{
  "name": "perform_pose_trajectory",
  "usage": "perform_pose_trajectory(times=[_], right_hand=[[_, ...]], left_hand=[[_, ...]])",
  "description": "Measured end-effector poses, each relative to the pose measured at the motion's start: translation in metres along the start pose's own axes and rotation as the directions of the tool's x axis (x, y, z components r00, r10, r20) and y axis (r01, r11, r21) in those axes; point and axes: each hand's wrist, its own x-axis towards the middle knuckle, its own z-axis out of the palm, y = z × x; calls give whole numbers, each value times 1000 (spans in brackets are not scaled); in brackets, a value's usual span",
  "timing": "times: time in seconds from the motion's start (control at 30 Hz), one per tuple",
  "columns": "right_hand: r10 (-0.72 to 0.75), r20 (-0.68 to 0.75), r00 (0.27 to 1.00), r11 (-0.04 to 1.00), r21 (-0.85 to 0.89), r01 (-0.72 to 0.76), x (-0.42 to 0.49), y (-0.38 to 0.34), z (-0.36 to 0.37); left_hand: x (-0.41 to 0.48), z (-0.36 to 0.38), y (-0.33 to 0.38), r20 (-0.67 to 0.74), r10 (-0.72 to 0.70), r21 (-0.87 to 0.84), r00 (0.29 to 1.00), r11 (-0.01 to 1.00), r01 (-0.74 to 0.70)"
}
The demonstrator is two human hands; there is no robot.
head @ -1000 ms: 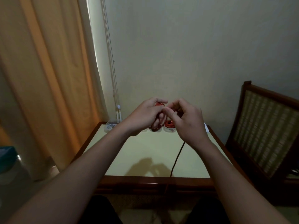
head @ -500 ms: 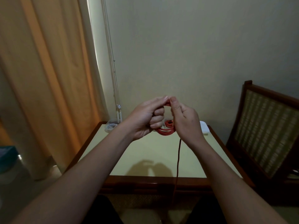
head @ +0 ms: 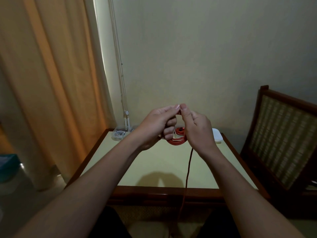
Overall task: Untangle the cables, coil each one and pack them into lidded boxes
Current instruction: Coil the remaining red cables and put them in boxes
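A red cable (head: 176,141) is wound into a coil that hangs between my hands above the table (head: 154,162). My left hand (head: 157,126) grips the coil with curled fingers. My right hand (head: 197,129) pinches the cable at the coil's top, thumb beside my left thumb. The cable's loose tail (head: 187,172) drops from under my right hand, over the table's front edge and down toward my lap. Behind the coil stands a clear box (head: 179,130) with another red cable inside. A second clear box (head: 120,133) at the back left holds a white cable.
A white lid or box (head: 217,136) lies at the table's back right corner. A wooden chair with a woven back (head: 283,134) stands to the right. An orange curtain (head: 51,83) and blind cords (head: 121,74) hang at the left, the wall right behind the table.
My hands have turned the red cable into a visible coil hanging below them. The thumbs now meet at the top, and the tail has swung slightly to the right.
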Motion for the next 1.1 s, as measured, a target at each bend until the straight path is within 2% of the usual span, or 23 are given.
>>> perform_pose_trajectory(times=[0.17,0.4,0.53,0.63,0.7,0.8,0.97,1.03,1.1], right_hand=[[14,7,1000,1000,-13,-14,-2,6,3],[-43,63,997,992,-112,50,-3,7,1],[-28,66,997,999,-32,30,-4,1,1],[46,97,994,985,161,-61,-2,-3,2],[124,124,985,964,220,-149,0,3,-2],[250,145,957,941,195,-276,0,21,-16],[334,150,931,906,223,-360,-10,48,-31],[334,103,937,932,110,-345,-14,59,-32],[273,94,958,962,-45,-270,-16,67,-33]], left_hand=[[2,-5,1,-20,47,282,999,959,-40],[-1,-5,5,-49,-65,332,997,940,78],[1,0,0,-101,-46,91,994,994,55],[2,-4,-1,-116,-41,-87,992,996,31],[4,-15,2,-135,-68,-241,989,970,34],[8,-39,15,-197,-112,-444,974,896,14],[8,-77,34,-360,-151,-654,921,744,-134],[8,-84,38,-423,-172,-690,890,697,-193],[10,-85,37,-500,-183,-659,846,714,-235]])
